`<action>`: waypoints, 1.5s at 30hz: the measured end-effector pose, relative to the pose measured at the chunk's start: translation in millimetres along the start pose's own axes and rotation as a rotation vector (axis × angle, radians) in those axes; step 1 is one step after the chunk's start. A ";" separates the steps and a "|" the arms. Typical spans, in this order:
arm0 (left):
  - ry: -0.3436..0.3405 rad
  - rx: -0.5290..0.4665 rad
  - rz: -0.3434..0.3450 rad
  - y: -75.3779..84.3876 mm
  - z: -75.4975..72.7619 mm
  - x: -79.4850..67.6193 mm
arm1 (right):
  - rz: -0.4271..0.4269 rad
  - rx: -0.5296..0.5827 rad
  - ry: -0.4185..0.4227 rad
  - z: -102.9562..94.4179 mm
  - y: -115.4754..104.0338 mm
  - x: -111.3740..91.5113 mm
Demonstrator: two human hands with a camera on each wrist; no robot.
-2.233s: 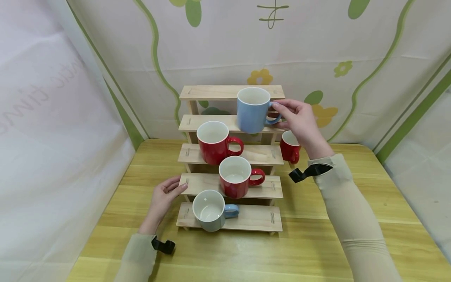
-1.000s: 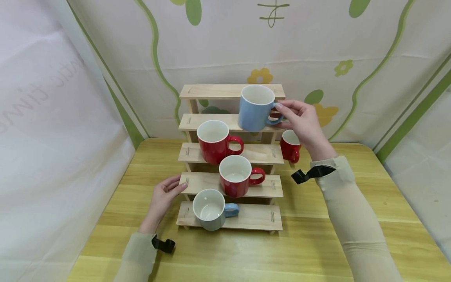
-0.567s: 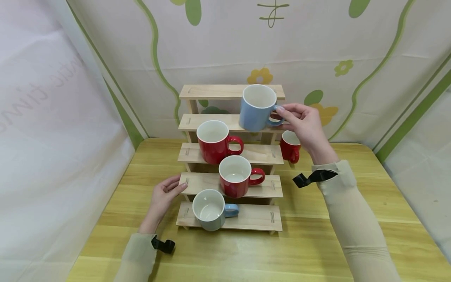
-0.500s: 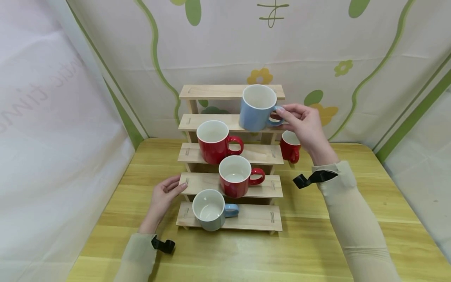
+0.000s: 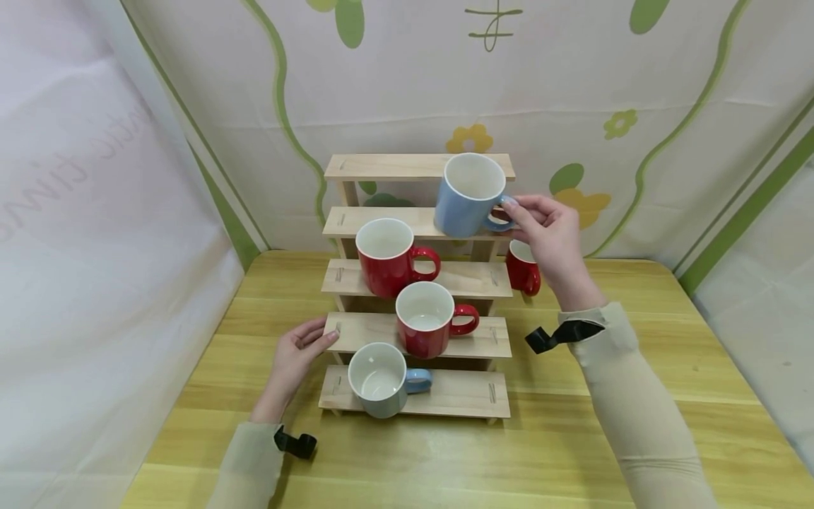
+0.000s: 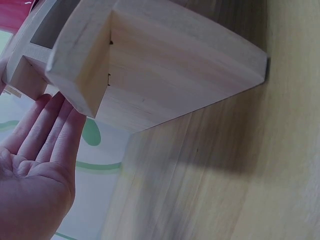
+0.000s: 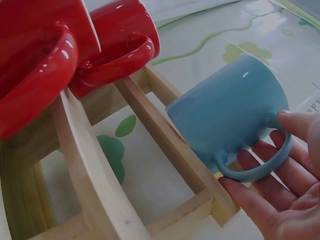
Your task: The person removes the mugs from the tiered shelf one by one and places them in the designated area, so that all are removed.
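A light blue mug (image 5: 467, 201), white inside, is at the right part of the second-highest step of a wooden tiered stand (image 5: 365, 223). It leans toward the right in the head view. My right hand (image 5: 550, 237) pinches its handle, thumb on top; in the right wrist view the fingers (image 7: 280, 185) pass below the handle (image 7: 255, 172), with the mug's base close at the wooden step edge. Low on the left, my left hand (image 5: 299, 357) holds the end of the second-lowest step, thumb above; its fingers (image 6: 50, 130) reach beneath in the left wrist view.
One red mug (image 5: 384, 265) stands on the middle step, another red mug (image 5: 422, 329) on the step below. A blue-handled mug (image 5: 378, 389) stands on the lowest step. Behind the stand's right side, a red mug (image 5: 523, 272) is on the wooden table (image 5: 572, 424). Printed cloth (image 5: 394, 85) encloses the back.
The light blue mug has shifted slightly right and now tilts more. My right hand has moved a little right and lower with its handle. My left hand stays put.
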State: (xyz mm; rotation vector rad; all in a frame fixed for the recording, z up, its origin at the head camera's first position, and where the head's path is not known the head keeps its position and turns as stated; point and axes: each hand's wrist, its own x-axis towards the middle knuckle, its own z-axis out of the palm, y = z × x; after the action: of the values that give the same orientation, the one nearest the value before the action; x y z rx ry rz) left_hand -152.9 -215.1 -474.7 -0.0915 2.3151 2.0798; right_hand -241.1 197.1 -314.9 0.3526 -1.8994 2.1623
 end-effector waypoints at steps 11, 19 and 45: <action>0.003 0.008 0.002 -1.0 -0.1 0.7 | -0.026 0.026 0.036 -0.1 2.3 -4.6; 0.004 0.018 -0.003 -0.6 -1.9 0.3 | -0.073 0.114 0.085 -8.3 -1.5 -8.4; 0.005 0.004 0.008 0.3 0.4 0.4 | -0.106 0.177 0.191 -62.9 -15.5 -23.2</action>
State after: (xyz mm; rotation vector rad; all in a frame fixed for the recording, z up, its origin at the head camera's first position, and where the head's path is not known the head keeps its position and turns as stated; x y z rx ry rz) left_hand -153.4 -214.6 -474.4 -0.0874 2.3261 2.0812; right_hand -215.3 260.9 -316.1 0.2622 -1.5587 2.2118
